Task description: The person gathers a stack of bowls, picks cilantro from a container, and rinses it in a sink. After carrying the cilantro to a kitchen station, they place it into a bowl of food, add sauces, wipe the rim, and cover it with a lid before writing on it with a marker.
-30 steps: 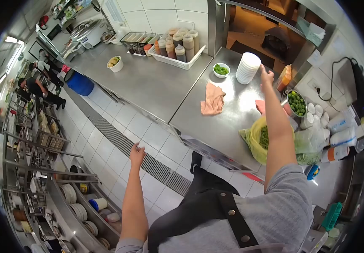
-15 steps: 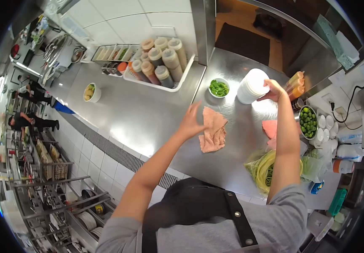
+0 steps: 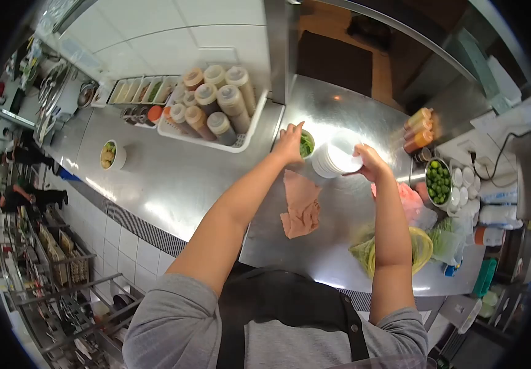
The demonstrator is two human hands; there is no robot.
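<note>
1. Head view — the left hand [image 3: 290, 142] reaches across the steel surface [image 3: 216, 178] to a small white bowl of chopped greens [image 3: 306, 144]; its fingers curl over the bowl's near rim, touching it. Whether they grip the bowl I cannot tell.
2. The right hand [image 3: 370, 163] is closed on the side of a stack of white bowls [image 3: 336, 158], which stands on the surface just right of the greens bowl, slightly tilted toward the camera.
3. A crumpled pink cloth [image 3: 301, 203] lies on the surface just in front of both bowls, under the left forearm's line but not touched by either hand.
4. Left of the greens bowl sits a white tray of squeeze bottles [image 3: 207, 111] with brown and orange sauces, against the tiled wall; behind it is a row of small garnish containers [image 3: 142, 91].
5. Further left, well apart, a white cup of yellowish food [image 3: 112, 155] stands alone.
6. Right of the stack: three orange sauce bottles [image 3: 418, 129], then a metal bowl of limes [image 3: 438, 181] — near the right wrist, not touching.
7. At the near right edge lie a yellow plastic bag with greens [image 3: 416, 246] and a pink cloth [image 3: 410, 202], beside the right forearm.
8. Far left, other people [image 3: 29, 198] stand in the aisle.
</note>
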